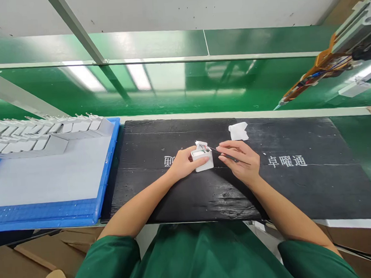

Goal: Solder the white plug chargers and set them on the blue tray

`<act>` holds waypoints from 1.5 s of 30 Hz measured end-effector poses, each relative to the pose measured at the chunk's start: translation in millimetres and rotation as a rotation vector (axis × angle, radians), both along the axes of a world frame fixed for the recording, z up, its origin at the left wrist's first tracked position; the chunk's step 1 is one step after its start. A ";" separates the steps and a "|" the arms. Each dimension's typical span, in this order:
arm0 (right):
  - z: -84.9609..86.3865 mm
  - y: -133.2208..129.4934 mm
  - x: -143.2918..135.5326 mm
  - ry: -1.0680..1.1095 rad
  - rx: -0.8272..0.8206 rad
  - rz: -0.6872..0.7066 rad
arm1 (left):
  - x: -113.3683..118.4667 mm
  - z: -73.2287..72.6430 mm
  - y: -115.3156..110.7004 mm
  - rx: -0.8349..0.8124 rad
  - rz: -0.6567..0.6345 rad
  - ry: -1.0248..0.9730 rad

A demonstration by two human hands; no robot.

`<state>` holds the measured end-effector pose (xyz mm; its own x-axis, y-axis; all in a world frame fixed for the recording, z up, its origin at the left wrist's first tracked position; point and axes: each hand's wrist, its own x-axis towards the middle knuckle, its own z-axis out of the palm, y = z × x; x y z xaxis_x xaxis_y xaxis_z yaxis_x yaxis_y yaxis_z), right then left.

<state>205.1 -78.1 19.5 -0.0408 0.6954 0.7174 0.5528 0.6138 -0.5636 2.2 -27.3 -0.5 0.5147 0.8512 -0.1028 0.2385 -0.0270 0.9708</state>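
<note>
My left hand (184,163) is closed around a small white plastic charger housing (204,164) over the middle of the black mat. Its top is open, and thin wires and a white end piece (201,144) stick up from it. In my right hand (244,161) are slim dark tweezers (216,149), pinched between thumb and fingers. The tips point left at the housing's open top; whether they grip a wire is too small to tell. Just beyond my right hand lies a crumpled white piece of cloth or paper (238,131).
At left, a blue tray (107,173) with a white sheet holds rows of white chargers (31,133), prongs up. The black mat (317,189) covers the green bench. An orange-brown dispenser arm with a fine nozzle (307,79) hangs at upper right. A metal post (76,30) stands behind.
</note>
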 end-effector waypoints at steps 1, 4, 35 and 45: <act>0.2 -0.6 0.0 -0.028 0.031 -0.015 | 0.1 0.2 -0.3 -0.002 -0.005 0.003; 0.9 -2.2 -1.0 -0.117 0.080 -0.020 | 0.4 1.6 -1.4 -0.010 -0.016 0.014; -1.7 -1.2 -3.7 -0.124 0.177 -0.112 | -0.5 -1.9 -0.2 0.588 0.082 0.312; -14.3 2.7 -2.2 -0.322 0.129 -0.073 | -8.9 -6.7 5.5 1.196 0.228 0.463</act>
